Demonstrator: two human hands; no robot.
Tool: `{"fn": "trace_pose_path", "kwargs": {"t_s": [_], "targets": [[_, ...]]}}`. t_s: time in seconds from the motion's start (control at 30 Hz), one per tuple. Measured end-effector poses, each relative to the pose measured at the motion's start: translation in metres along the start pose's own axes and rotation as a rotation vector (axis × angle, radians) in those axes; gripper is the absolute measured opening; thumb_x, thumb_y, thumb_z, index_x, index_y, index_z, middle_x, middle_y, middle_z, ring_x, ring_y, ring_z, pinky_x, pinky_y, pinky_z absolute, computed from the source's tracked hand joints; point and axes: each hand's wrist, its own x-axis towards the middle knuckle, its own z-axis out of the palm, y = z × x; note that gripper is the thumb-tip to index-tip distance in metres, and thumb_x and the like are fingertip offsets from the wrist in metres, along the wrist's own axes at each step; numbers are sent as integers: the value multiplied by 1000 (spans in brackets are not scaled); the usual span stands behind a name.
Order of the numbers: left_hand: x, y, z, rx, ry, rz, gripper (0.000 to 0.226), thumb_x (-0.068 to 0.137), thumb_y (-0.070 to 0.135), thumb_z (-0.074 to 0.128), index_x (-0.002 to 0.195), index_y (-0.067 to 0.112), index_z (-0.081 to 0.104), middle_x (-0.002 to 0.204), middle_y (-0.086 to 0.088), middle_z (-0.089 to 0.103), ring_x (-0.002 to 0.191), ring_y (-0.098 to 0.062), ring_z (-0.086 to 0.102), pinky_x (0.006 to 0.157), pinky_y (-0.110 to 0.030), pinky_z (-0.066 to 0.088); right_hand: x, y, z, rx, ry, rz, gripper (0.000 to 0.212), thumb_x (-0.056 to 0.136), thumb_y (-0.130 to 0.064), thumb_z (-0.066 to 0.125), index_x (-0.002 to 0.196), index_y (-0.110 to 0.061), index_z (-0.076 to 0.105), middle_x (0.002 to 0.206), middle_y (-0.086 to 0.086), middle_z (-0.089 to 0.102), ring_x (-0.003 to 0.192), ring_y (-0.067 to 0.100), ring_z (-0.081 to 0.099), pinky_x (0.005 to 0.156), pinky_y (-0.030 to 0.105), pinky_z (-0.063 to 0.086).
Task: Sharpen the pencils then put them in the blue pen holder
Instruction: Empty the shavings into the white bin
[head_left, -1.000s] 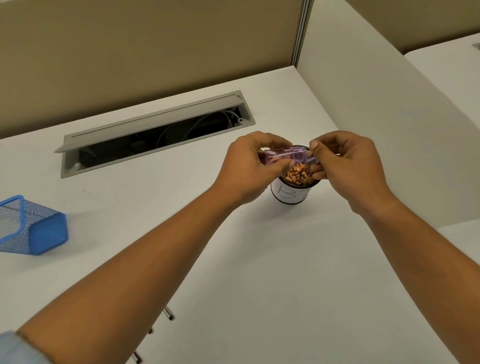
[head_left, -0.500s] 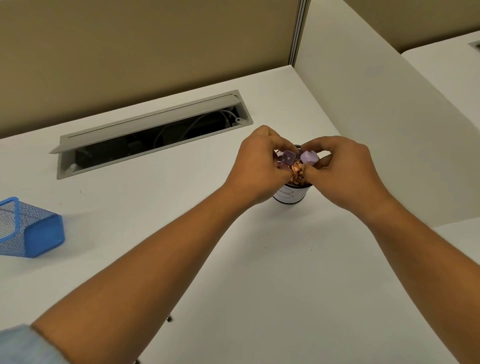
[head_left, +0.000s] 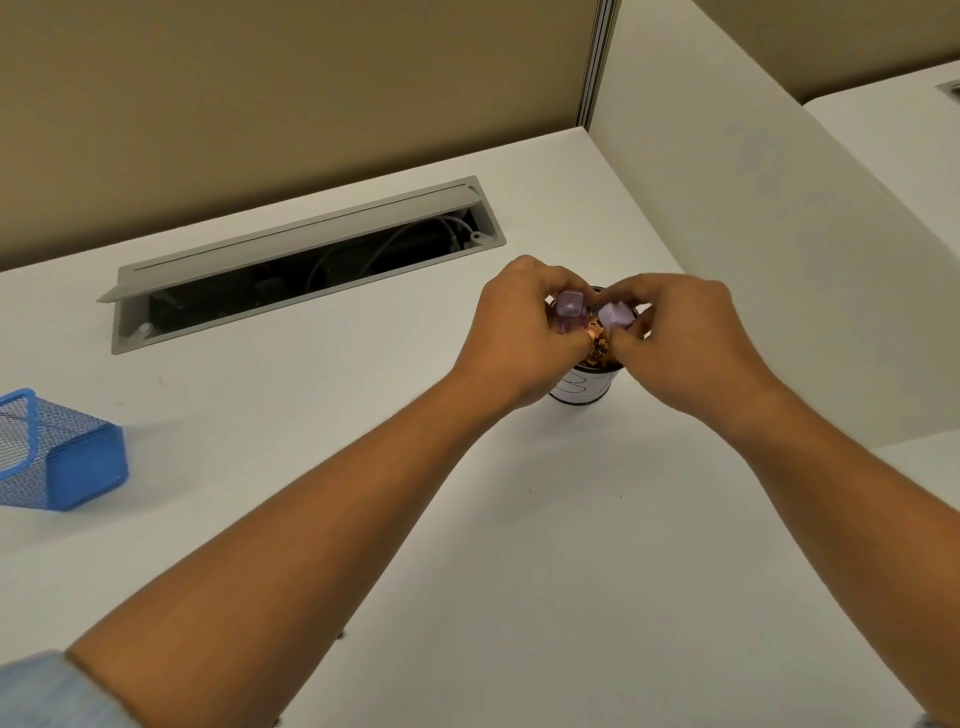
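My left hand (head_left: 519, 332) pinches one purple translucent piece of the sharpener (head_left: 570, 307), and my right hand (head_left: 675, 338) pinches the other purple piece (head_left: 614, 315). Both pieces are held apart, just above a small round cup (head_left: 584, 387) with a white label. The cup is full of brown pencil shavings (head_left: 597, 345). The blue mesh pen holder (head_left: 57, 457) stands at the far left edge of the white desk (head_left: 363, 395). No pencil shows in this view.
A grey cable hatch (head_left: 296, 260) is open at the back of the desk, with wires inside. A beige partition (head_left: 285, 104) runs behind it and a white divider panel (head_left: 769, 208) rises close to the right of the cup.
The purple sharpener, held as one piece a second ago, has been pulled into two parts over the cup. The view has shifted slightly, so the blue holder sits nearer the left edge.
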Motion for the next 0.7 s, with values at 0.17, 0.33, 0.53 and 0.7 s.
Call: {"fn": "trace_pose_path", "kwargs": {"t_s": [0.17, 0.33, 0.53, 0.7], "targets": [[0, -6, 0, -3, 33, -10, 21, 78, 12, 72, 96, 23, 72, 99, -1, 62, 83, -11, 58, 67, -17, 48, -4, 5, 1, 94, 2, 111, 19, 91, -20, 61, 107, -21, 72, 73, 0, 72, 73, 11, 69, 61, 9, 44], [-3, -12, -4, -16, 66, -93, 27, 79, 20, 76, 105, 25, 70, 105, 5, 70, 92, -9, 61, 70, -14, 46, -5, 3, 4, 195, 5, 153, 21, 91, -21, 65, 110, -21, 71, 77, -1, 74, 75, 6, 71, 71, 16, 54], [-26, -10, -23, -159, 121, -167, 24, 81, 16, 77, 103, 22, 69, 94, 11, 68, 85, -2, 62, 72, -16, 51, -11, -11, -4, 529, -5, 313, 19, 91, -9, 61, 104, -19, 70, 90, 5, 75, 75, 17, 71, 78, 40, 62], [-64, -3, -50, -385, 171, -244, 24, 82, 14, 77, 100, 28, 67, 98, 11, 70, 83, -10, 68, 78, -27, 60, -37, -45, -16, 789, -95, 320, 21, 91, 0, 58, 103, -12, 71, 90, 9, 76, 72, 15, 70, 66, 26, 55]]}}
